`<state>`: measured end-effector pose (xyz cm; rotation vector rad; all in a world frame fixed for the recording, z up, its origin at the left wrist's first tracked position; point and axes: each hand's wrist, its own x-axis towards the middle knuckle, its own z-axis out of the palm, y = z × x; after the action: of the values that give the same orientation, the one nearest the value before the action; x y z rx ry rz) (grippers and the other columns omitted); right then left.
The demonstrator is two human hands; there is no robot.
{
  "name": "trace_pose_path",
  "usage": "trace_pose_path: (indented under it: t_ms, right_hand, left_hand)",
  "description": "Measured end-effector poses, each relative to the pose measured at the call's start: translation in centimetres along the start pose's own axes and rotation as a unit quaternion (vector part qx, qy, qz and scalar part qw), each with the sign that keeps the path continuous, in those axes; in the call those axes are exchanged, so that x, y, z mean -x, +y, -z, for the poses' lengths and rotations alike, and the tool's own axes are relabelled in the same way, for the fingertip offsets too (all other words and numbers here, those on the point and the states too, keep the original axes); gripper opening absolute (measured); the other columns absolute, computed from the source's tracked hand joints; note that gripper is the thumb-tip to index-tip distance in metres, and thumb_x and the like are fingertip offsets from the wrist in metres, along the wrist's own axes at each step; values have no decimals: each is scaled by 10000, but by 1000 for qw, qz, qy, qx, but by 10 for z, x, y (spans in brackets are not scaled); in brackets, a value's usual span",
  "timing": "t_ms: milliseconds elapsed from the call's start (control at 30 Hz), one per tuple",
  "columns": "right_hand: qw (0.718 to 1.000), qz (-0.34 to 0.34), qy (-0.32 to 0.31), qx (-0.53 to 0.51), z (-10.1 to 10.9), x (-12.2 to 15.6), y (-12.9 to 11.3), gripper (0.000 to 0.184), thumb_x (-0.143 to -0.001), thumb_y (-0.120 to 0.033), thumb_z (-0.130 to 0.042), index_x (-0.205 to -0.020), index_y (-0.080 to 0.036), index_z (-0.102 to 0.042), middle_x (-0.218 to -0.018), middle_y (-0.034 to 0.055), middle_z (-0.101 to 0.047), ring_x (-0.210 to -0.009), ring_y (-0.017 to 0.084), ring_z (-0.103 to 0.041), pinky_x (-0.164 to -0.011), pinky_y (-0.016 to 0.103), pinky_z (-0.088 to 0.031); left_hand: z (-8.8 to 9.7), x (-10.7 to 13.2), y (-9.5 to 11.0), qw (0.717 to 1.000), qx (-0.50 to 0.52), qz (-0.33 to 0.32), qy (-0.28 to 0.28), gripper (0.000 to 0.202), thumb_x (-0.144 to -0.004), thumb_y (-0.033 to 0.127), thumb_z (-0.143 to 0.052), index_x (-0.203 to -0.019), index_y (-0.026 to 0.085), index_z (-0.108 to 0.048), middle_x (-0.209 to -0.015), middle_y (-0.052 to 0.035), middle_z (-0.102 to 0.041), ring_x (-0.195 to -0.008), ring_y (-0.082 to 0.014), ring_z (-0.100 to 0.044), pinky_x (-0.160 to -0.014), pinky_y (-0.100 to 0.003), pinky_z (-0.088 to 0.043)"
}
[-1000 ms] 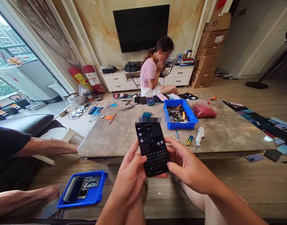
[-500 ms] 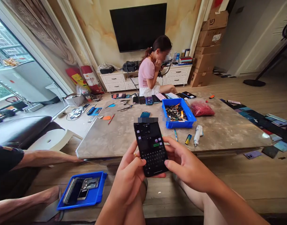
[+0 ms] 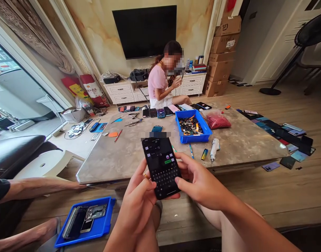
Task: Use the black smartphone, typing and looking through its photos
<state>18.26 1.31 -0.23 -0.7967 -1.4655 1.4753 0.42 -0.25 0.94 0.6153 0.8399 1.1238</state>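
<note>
A wood-plank floor (image 3: 255,199) carries a low grey stone-topped table (image 3: 118,162). A seated co-worker in a pink top (image 3: 156,78) is beyond its far edge, and another person's bare forearm (image 3: 37,185) extends in from the left. Along the table's far edge lies a row of smartphones (image 3: 160,113). Right of centre, a blue plastic tray (image 3: 184,139) holds a heap of loose phone components, and a white handheld tool (image 3: 214,147) lies nearer the right. Further phones (image 3: 276,127) are set out in rows on the floor at right. A shallow blue tray (image 3: 109,213) on the floor at near left holds opened handsets with internals exposed.

A black smartphone (image 3: 162,168) is held over the table's near edge, its screen lit and showing a keyboard. The left hand (image 3: 136,199) grasps its lower left side, thumb along the edge. The right hand (image 3: 202,183) grips its right side with curled fingers (image 3: 188,168). Status as found: handsets are laid out, the component heap is unsorted, and the held phone's display is working.
</note>
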Motion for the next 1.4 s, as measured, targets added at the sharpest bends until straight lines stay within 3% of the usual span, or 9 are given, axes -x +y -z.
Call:
trace_pose_path:
  t_ms: [200,333,600,833,1000,1233,1400]
  right_hand:
    - [999,-10,21,-31,-3,-3,3,328,-939,-159,-575,-1261,-202,-529,-1163,58,-696,-1056,177,-676,-911,291,-549]
    - [998,-16,35,-43,-5,-5,5,296,-968,-199,-581,-1260,-202,-533,-1146,55,-699,-1049,169,-677,-896,270,-549]
    - [998,-9,12,-65,-4,-3,6,338,-975,-127,-508,-1299,-221,-518,-1166,39,-700,-1059,147,-675,-905,253,-543]
    - [998,-5,-2,-58,-3,-3,8,403,-952,-126,-515,-1344,-222,-504,-1272,79,-663,-1154,212,-652,-986,356,-532]
    - [999,-1,-16,-46,-2,0,0,488,-873,-38,-512,-1315,-246,-529,-1279,34,-668,-1138,157,-657,-945,270,-551]
    - [999,-7,-22,-43,-2,-1,-4,476,-862,-39,-514,-1293,-239,-528,-1254,18,-681,-1118,134,-662,-948,242,-545]
    - [998,-6,-28,-52,-3,-3,-8,451,-870,-71,-517,-1299,-207,-509,-1259,42,-676,-1112,143,-659,-937,239,-537]
  left_hand:
    - [7,1,-1,1000,-9,9,-23,787,-803,138,-622,-1534,301,-378,-1248,-131,-667,-1005,-348,-697,-841,-603,-599]
    - [12,-1,-5,1000,-2,-2,-24,793,-776,147,-674,-1509,310,-415,-1239,-122,-671,-991,-339,-699,-799,-573,-622]
    - [10,-5,-10,999,-24,-30,-14,881,-755,192,-805,-1520,260,-373,-1246,-171,-661,-1020,-387,-684,-695,-577,-648]
    - [9,0,-4,1000,26,-6,-15,687,-807,136,-632,-1461,256,-459,-1217,-137,-689,-1022,-392,-698,-739,-633,-627]
    - [4,1,-1,999,1,-18,-26,662,-826,115,-649,-1446,247,-457,-1128,-119,-703,-924,-330,-712,-710,-568,-645]
    - [8,-5,-7,996,-52,-50,-55,670,-825,151,-756,-1418,234,-455,-1137,-140,-688,-942,-331,-697,-666,-553,-658]
    - [12,-5,-9,998,5,-46,-45,661,-841,128,-682,-1443,256,-440,-1109,-99,-694,-901,-314,-721,-678,-557,-662]
